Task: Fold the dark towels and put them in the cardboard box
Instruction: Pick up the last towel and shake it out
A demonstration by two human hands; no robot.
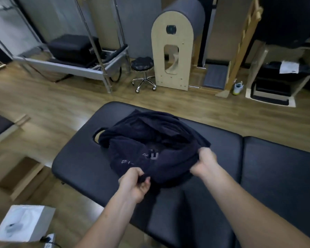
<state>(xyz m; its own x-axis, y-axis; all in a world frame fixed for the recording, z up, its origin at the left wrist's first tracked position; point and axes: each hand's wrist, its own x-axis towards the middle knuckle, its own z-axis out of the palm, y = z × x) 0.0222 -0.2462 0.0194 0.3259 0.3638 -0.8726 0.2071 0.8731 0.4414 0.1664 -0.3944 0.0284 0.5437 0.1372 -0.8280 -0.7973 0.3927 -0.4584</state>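
At far left a cardboard box (23, 178) sits on the floor, blurred. The left hand (136, 183) pinches the near edge of the dark towels (150, 145) heaped on the padded table (75, 167); the right hand (204, 163) clutches their right edge.

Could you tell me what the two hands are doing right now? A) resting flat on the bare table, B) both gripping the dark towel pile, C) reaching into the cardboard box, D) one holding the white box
B: the left hand and right hand both pinch the near edge of the dark towel pile on the massage table.
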